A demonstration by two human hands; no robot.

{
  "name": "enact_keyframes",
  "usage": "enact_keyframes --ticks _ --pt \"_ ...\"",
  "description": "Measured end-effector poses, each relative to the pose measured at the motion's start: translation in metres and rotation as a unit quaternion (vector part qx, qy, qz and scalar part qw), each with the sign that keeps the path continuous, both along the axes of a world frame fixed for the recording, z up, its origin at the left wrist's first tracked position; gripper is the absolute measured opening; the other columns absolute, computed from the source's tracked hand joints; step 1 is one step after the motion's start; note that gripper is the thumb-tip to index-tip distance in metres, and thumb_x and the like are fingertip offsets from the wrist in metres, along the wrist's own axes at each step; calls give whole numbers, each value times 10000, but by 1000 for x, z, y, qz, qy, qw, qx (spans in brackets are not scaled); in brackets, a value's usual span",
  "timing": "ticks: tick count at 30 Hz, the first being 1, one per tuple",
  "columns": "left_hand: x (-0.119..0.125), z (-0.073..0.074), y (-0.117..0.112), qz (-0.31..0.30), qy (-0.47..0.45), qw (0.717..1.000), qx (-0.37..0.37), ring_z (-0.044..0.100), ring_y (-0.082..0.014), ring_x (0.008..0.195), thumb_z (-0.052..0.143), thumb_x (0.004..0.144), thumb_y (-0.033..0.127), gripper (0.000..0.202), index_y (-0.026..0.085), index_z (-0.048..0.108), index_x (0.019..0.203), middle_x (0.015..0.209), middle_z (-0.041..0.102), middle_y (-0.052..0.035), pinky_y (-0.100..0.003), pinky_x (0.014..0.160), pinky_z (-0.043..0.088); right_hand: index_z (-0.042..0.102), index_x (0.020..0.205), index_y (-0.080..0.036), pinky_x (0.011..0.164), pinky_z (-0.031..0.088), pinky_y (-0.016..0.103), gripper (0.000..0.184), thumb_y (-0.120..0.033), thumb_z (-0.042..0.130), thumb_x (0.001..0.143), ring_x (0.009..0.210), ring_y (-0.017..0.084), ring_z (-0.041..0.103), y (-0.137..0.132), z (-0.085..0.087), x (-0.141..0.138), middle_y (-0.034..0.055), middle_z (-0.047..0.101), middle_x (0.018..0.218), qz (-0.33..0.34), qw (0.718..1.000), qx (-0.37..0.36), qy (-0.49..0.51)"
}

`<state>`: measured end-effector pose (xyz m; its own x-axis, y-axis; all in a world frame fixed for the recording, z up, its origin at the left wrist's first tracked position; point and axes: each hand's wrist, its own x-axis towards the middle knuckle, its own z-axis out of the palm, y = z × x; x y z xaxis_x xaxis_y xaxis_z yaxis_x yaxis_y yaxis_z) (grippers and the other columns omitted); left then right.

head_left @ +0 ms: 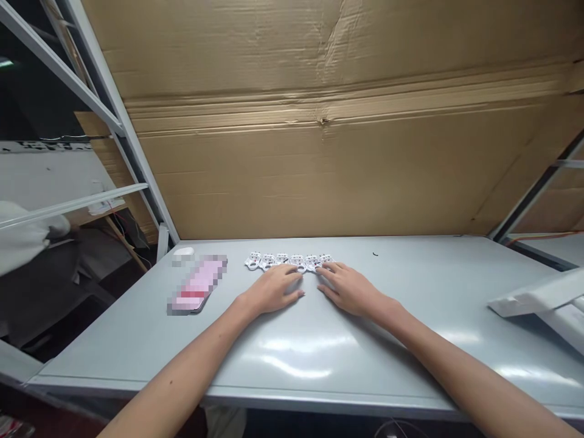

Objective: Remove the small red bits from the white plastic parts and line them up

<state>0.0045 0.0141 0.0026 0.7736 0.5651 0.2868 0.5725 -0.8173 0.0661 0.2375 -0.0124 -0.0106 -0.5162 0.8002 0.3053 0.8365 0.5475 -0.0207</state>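
A row of several small white plastic parts (274,261) lies side by side on the grey table (319,353). My left hand (274,289) rests palm down just in front of the row, fingers stretched out and touching the parts near its middle. My right hand (347,287) lies flat beside it, fingers apart, its fingertips at the right end of the row. Neither hand holds anything.
A pink flat object (197,285), blurred out, lies left of the hands, with a small white item (184,251) behind it. A large cardboard sheet (328,134) stands behind the table. White profiles (538,298) rest at the right edge. Metal frame bars (109,103) rise at left.
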Motion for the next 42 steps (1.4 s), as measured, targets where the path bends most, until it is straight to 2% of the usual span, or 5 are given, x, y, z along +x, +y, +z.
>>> enact_keyframes --ticks 16,25,30,35,42 --pt "-2 -2 3 22 -15 1000 2 614 -274 1100 542 955 370 297 204 644 1180 1236 634 -112 -400 945 489 624 1126 -175 912 487 468 269 -286 430 977 1043 310 602 -2 -3 -8 166 656 1135 -24 1000 7 9" --pt "-12 8 8 265 -21 964 -9 516 -359 1270 518 958 399 372 152 602 1224 1327 579 -182 -494 1040 409 609 1188 -179 976 477 489 292 -279 469 953 1158 322 567 -6 0 -9 166 627 1237 -12 1000 20 9" --pt "-20 5 5 309 18 949 -64 258 -451 1435 421 964 563 624 109 448 1391 1501 378 -279 -656 1076 270 535 1357 -177 1120 358 534 472 -440 427 981 1378 340 411 -4 -4 -11 163 492 1465 5 1000 2 1" --pt "-18 15 2 312 23 947 -75 155 -380 1485 352 979 579 664 127 366 1465 1581 256 -227 -561 1153 212 484 1428 -145 1157 294 560 591 -518 331 996 1434 347 328 -3 -4 -12 176 406 1534 13 999 -38 3" --pt "-42 32 7 335 -6 938 -89 375 -309 1406 346 975 544 557 179 434 1386 1517 413 -151 -412 1091 363 461 1453 -112 1172 279 535 674 -570 308 983 1455 359 282 -4 0 -12 185 358 1560 -9 997 -74 2"
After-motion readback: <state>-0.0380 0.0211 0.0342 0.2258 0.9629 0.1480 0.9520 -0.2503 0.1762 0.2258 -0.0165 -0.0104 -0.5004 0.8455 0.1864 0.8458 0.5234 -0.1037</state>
